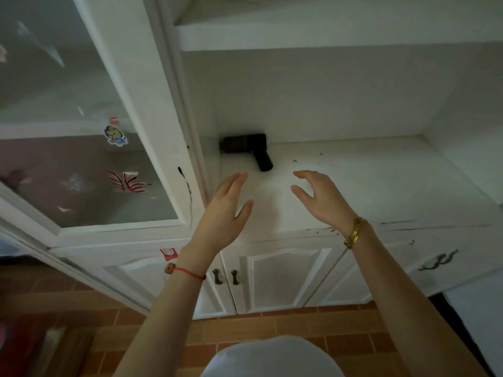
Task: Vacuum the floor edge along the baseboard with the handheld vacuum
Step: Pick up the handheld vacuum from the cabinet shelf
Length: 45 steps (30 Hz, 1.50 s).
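Note:
A black handheld vacuum [246,148] lies on its side at the back left corner of a white cabinet counter [367,180], its handle pointing toward me. My left hand [226,210] hovers over the counter just in front and left of the vacuum, fingers spread, holding nothing. To the right of the handle, my right hand [321,195] is raised with curled, parted fingers, also empty. Neither hand touches the vacuum. The floor [285,327] below is orange-brown tile meeting the cabinet base.
A tall white cabinet with a glass door [81,159] bearing stickers stands at the left. Lower cabinet doors with dark handles [226,276] sit under the counter. A shelf [326,36] overhangs the counter. Small dark specks lie on the counter top.

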Motion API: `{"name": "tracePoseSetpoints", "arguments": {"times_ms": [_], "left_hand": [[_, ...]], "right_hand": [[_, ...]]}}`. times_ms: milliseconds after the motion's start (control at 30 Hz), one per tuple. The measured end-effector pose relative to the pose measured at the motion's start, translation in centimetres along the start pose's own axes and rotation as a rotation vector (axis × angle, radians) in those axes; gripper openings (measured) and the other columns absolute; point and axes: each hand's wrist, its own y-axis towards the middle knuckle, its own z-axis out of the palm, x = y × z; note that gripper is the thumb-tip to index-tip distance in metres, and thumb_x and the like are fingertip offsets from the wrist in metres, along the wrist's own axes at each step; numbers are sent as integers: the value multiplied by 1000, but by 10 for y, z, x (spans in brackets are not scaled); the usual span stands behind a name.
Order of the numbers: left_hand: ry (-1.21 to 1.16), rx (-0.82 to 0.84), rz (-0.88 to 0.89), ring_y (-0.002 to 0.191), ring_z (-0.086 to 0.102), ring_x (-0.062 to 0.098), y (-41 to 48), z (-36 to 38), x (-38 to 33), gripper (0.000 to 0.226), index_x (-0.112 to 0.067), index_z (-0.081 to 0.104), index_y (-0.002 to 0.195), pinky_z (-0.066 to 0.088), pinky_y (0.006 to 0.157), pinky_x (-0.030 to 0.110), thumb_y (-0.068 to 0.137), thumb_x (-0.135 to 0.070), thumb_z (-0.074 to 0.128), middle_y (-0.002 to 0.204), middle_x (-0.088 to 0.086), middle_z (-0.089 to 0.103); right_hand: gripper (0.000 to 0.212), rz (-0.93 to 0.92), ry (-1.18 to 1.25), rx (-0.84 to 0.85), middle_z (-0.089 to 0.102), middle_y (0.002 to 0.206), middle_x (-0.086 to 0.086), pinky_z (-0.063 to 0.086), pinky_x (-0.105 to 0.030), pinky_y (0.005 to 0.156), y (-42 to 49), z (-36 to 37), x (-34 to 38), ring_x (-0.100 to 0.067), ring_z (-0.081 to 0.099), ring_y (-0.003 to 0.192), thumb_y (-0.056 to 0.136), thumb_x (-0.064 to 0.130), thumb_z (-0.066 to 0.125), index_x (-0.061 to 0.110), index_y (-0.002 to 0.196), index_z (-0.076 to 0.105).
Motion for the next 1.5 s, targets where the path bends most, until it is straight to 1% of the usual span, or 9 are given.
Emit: {"name": "tracePoseSetpoints", "arguments": {"times_ms": [433, 700, 800, 867, 933, 1100, 1233, 1367, 1500], "left_hand": [[-92, 8, -174, 149, 22, 23, 54, 28, 14, 61, -8, 23, 154, 22, 121, 35, 101, -24, 49, 161, 11, 25], [-167, -39, -346, 146, 30, 22, 79, 44, 21, 59, -6, 26, 153, 20, 111, 17, 101, -22, 50, 159, 11, 30], [-211, -75, -414, 142, 36, 23, 84, 51, 24, 57, -7, 28, 153, 27, 115, 26, 101, -22, 50, 157, 10, 34], [-242, -90, -442, 140, 40, 24, 87, 55, 25, 56, -8, 30, 152, 33, 115, 35, 101, -21, 50, 156, 9, 36], [-247, -96, -457, 138, 42, 24, 89, 59, 28, 55, -8, 32, 152, 35, 114, 39, 101, -21, 50, 155, 9, 37], [-263, -110, -484, 133, 48, 24, 95, 68, 35, 54, -8, 35, 150, 39, 111, 37, 100, -21, 52, 151, 10, 43], [-340, -136, -529, 125, 54, 22, 98, 73, 40, 52, -13, 40, 148, 46, 102, 31, 100, -24, 53, 145, 8, 50], [-551, -182, -669, 106, 56, 12, 104, 74, 43, 47, -22, 45, 144, 43, 70, 0, 99, -33, 54, 133, 1, 57], [-859, -209, -781, 115, 60, 20, 111, 75, 44, 58, -17, 41, 147, 49, 101, 32, 97, -40, 57, 136, 6, 56]], "right_hand": [[39, 62, 150, -28, 59, 128, -8, 44, -32, 97, 83, 27, -12, -24, 55, 116, 98, 32, 53, 11, 132, 54], [49, 150, 103, 111, 60, 123, -21, 45, -35, 93, 174, 56, -19, -34, 57, 113, 97, 35, 55, -4, 127, 53], [41, 153, 60, 158, 63, 104, -20, 43, -31, 70, 197, 73, -26, -33, 60, 97, 96, 35, 56, -3, 110, 57], [30, 173, 69, 166, 58, 80, -11, 32, -26, 52, 206, 83, -30, -26, 56, 77, 94, 35, 58, 8, 82, 55], [42, 181, 106, 153, 48, 60, -3, 27, -25, 44, 214, 92, -32, -21, 49, 58, 93, 32, 61, 15, 59, 42], [35, 255, 111, 163, 51, 70, -3, 34, -25, 48, 227, 101, -32, -16, 49, 60, 89, 38, 64, 9, 72, 51], [46, 257, 163, 122, 44, 57, 0, 28, -25, 42, 229, 103, -35, -14, 42, 50, 89, 37, 63, 14, 57, 40], [43, 286, 263, 93, 46, 59, -1, 31, -25, 44, 212, 93, -43, -14, 44, 53, 87, 37, 67, 15, 59, 43], [35, 272, 362, 31, 58, 72, -3, 43, -24, 57, 171, 78, -50, -15, 56, 67, 85, 37, 70, 4, 80, 59]]}}
